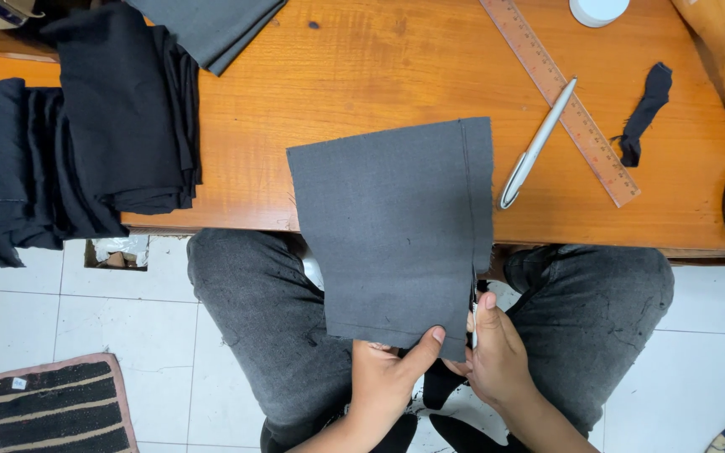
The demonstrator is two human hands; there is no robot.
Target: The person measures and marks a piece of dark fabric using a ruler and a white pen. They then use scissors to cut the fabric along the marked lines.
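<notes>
A: Charcoal woven fabric rectangle [396, 231], stitched seam on its right side; we note it lies half on the orange wooden table [337, 84], its long axis running away from us.

B: Left hand [388, 377] pinches the near edge, thumb on top. Right hand [497, 352] is closed round a small tool at the seam, nearer it. Silver pen [537, 144] crosses the wooden ruler [560, 96].

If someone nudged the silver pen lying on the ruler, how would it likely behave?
The silver pen looks round-bodied and lies slanted across the wooden ruler, so it would probably roll or slide off it. It seems slim and light, likely easy to flick along the smooth wooden table.
</notes>
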